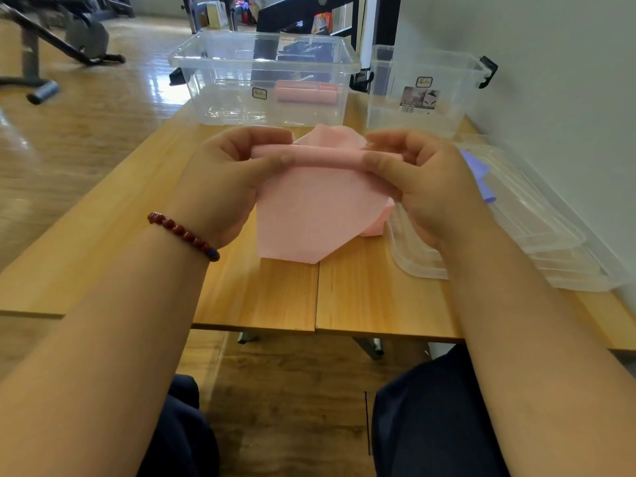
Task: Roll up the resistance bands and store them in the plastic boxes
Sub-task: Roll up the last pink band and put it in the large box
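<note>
A pink resistance band (pixel 320 208) hangs above the wooden table (pixel 261 294), its top edge rolled into a thin tube. My left hand (pixel 223 177) pinches the tube's left end and my right hand (pixel 423 180) pinches its right end. The loose part of the band drapes down onto the table. Behind it stands a large clear plastic box (pixel 213 84) with a rolled pink band (pixel 306 92) inside. A smaller clear box (pixel 426 94) stands at the back right. A purple band (pixel 480 173) shows to the right, partly hidden by my right hand.
Clear plastic lids (pixel 537 235) lie stacked along the table's right side by the white wall (pixel 568 80). Gym equipment (pixel 62 39) stands on the wooden floor at the far left. My knees sit below the table's front edge.
</note>
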A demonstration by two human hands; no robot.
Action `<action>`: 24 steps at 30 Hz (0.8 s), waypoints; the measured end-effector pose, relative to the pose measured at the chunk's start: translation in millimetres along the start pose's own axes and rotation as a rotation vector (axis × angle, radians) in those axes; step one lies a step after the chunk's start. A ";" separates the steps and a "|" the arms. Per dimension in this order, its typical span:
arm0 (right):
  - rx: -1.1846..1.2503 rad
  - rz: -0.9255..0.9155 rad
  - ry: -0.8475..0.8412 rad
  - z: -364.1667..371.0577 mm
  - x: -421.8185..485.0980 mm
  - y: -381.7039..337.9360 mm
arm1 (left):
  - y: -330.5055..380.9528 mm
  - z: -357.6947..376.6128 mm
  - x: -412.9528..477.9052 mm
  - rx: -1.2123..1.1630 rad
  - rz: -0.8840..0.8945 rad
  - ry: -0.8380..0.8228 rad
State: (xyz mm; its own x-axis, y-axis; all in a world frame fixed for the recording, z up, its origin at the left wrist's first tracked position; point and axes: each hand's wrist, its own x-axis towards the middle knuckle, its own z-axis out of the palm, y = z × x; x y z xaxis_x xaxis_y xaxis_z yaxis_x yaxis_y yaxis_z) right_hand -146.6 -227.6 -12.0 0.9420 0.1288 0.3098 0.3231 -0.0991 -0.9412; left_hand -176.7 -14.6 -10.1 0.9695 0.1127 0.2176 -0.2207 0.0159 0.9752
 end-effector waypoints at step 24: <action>0.060 -0.026 -0.029 0.6 -6.2 2.3 | 0.3 0.1 -9.1 0.006 -0.041 -0.077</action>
State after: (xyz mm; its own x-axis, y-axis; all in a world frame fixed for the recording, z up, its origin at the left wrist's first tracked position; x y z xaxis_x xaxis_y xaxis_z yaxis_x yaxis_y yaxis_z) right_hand -151.8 -228.1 -16.2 0.9301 0.1590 0.3312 0.3408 -0.0364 -0.9394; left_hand -185.5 -15.6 -11.8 0.9831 0.0355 0.1797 -0.1802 0.0125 0.9836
